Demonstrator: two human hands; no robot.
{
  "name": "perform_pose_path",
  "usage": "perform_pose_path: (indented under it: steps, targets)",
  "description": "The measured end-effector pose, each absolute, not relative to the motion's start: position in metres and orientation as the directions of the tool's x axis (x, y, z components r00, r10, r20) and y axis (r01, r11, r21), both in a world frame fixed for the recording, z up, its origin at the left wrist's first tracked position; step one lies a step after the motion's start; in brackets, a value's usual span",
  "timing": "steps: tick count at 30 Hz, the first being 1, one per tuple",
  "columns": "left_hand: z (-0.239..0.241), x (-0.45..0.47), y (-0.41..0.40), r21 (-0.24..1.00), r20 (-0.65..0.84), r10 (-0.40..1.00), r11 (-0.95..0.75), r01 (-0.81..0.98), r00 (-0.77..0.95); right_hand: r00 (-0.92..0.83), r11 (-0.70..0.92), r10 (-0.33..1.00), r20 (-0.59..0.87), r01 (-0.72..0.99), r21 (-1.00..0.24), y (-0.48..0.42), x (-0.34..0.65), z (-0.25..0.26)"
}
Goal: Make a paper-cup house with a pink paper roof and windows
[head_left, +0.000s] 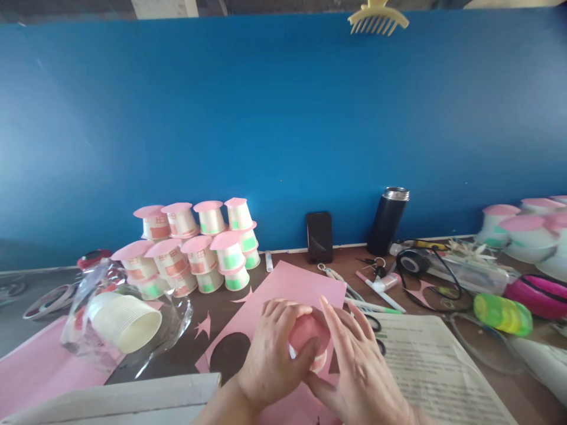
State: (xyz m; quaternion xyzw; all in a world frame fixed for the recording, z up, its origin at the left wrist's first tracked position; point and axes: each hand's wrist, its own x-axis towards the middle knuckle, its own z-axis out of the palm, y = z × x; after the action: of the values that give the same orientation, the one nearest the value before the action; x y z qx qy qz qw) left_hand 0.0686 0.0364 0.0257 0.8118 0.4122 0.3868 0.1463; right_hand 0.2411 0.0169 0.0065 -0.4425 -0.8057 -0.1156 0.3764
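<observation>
A small white paper cup with a pink paper disc on its top is between my two hands, low in the middle of the view. My left hand curls round its left side, with the thumb across the front. On the other side, my right hand cups the cup with fairly straight fingers, its thumb low near the rim. My fingers hide much of the cup. Below and behind lies a pink paper sheet with a round hole cut in it. Dark-handled scissors lie partly hidden behind my right hand.
Stacked pink-topped cups stand at the back left. In front of them, nested plain cups lie in clear plastic. A black phone and a black bottle lean against the blue wall. Printed paper and pens lie right.
</observation>
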Motion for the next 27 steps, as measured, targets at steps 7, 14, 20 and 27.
perform_pose_path:
  steps: [7, 14, 20, 27]
  targets:
    - [0.024, 0.069, 0.037, 0.535, 0.533, 0.768, -0.631, 0.561, 0.356, -0.322, 0.577, 0.620, 0.715, 0.805, -0.137, 0.017, 0.240, 0.006]
    - [0.023, 0.070, 0.036, 0.365, 0.641, 0.686, -0.667, 0.650, 0.344, -0.338, 0.597, 0.617, 0.711, 0.790, -0.142, 0.015, 0.242, 0.007]
    - [0.031, 0.070, 0.034, 0.243, 0.687, 0.642, -0.644, 0.726, 0.340, -0.346, 0.603, 0.625, 0.699, 0.783, -0.152, 0.016, 0.243, 0.007]
    - [0.045, 0.070, 0.027, 0.141, 0.593, 0.713, -0.549, 0.824, 0.374, -0.390, 0.613, 0.642, 0.660, 0.779, -0.136, 0.016, 0.245, 0.007]
